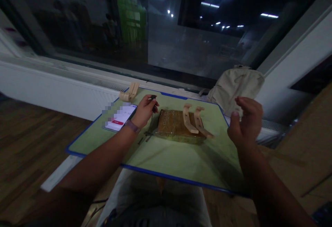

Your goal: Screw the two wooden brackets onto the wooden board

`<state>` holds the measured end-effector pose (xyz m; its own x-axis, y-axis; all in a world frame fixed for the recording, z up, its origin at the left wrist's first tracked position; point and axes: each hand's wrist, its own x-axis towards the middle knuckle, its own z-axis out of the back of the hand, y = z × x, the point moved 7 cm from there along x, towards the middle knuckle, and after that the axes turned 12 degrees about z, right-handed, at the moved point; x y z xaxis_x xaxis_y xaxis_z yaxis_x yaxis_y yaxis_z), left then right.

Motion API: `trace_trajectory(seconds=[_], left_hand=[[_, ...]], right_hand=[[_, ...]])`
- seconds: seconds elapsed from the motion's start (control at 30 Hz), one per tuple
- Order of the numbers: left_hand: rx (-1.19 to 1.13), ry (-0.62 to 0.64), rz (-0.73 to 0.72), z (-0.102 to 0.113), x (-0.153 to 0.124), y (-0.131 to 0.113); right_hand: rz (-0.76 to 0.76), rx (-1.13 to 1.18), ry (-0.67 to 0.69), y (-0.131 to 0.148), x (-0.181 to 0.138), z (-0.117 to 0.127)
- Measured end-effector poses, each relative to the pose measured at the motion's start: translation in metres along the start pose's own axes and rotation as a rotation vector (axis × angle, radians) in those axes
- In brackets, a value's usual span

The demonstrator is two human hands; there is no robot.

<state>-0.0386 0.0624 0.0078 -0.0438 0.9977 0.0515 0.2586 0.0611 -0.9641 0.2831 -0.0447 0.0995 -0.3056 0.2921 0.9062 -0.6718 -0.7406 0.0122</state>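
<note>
My left hand is closed over the far left part of the board, its fingertips pinching a small dark object whose kind I cannot make out. My right hand is raised over the board's right edge, fingers bent and the thumb apart, with nothing seen between them. Between the hands lies a brown block wrapped in clear plastic. Two curved wooden pieces with holes rest on its right part. Several thin dark pieces, perhaps screws, lie by the block's left front corner.
The pale green board has a blue rim. A lit phone lies on its left, partly pixelated. Another curved wooden piece stands at the back left corner. A light backpack leans by the window, above a white radiator.
</note>
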Motion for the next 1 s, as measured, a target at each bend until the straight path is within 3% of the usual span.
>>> trace_trajectory(seconds=[0.03,0.1,0.2,0.27,0.43,0.6,0.77,1.0], left_hand=[[-0.003,-0.008,-0.008,0.001,0.000,0.000],[0.007,-0.032,-0.035,0.004,0.000,-0.001],[0.038,-0.061,-0.073,0.007,0.002,0.000],[0.047,-0.060,-0.085,0.007,0.003,0.001],[0.056,-0.066,-0.109,0.007,0.002,0.001],[0.083,-0.057,-0.128,0.006,-0.001,-0.004],[0.100,-0.046,-0.125,0.006,-0.002,-0.003],[0.129,-0.016,-0.146,0.003,-0.003,-0.001]], right_hand=[[0.101,-0.059,-0.038,0.027,0.009,0.011],[0.296,-0.038,0.120,0.084,0.018,0.004],[0.573,0.128,0.460,0.160,0.006,-0.037],[0.667,0.173,0.642,0.190,-0.009,-0.069],[0.542,0.132,0.940,0.206,-0.031,-0.139],[0.458,0.026,1.000,0.203,-0.030,-0.182],[0.391,0.006,1.029,0.200,-0.029,-0.200],[0.391,0.029,1.029,0.202,-0.032,-0.199]])
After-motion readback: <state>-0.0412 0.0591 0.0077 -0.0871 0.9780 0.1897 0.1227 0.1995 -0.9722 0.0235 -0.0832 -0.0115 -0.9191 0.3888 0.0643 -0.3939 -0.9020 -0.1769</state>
